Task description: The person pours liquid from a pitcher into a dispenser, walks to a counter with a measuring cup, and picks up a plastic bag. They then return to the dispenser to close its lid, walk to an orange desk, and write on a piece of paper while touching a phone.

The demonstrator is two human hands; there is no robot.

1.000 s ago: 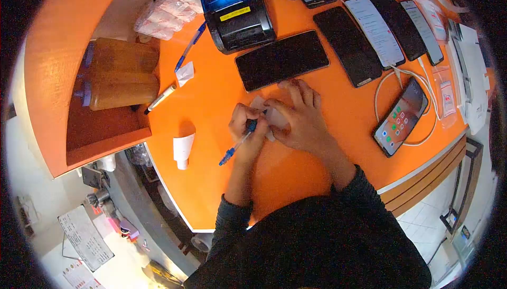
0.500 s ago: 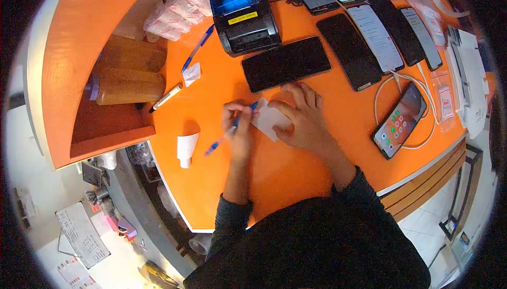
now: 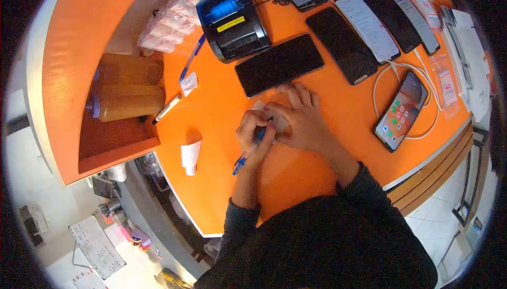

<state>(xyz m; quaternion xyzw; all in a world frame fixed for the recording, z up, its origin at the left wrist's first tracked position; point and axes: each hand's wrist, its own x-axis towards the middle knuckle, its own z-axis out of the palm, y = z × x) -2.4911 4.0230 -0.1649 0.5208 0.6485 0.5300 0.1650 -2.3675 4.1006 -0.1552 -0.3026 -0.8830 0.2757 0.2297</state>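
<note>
My left hand (image 3: 255, 133) is closed round a blue pen (image 3: 240, 163), whose tip end meets a small piece of white paper (image 3: 279, 123). Pressed on that paper from the right is my right hand (image 3: 303, 120), with its fingers spread and its thumb near the pen. The paper lies on the orange table (image 3: 211, 204), partly hidden by both hands. Just beyond them lies a dark-screened phone (image 3: 280, 65). Left of my hands a curled white paper slip (image 3: 190, 157) rests on the table.
A black printer (image 3: 232, 22) stands at the back, beside wrapped pink-and-white packs (image 3: 171, 19). Several phones fill the back right. A lit phone (image 3: 401, 110) lies right, by a looped white cable (image 3: 376, 91). Another blue pen (image 3: 192, 58) and a marker (image 3: 167, 109) are at left.
My left hand has moved right with the pen, closer to my right hand and over the paper. The view has shifted slightly.
</note>
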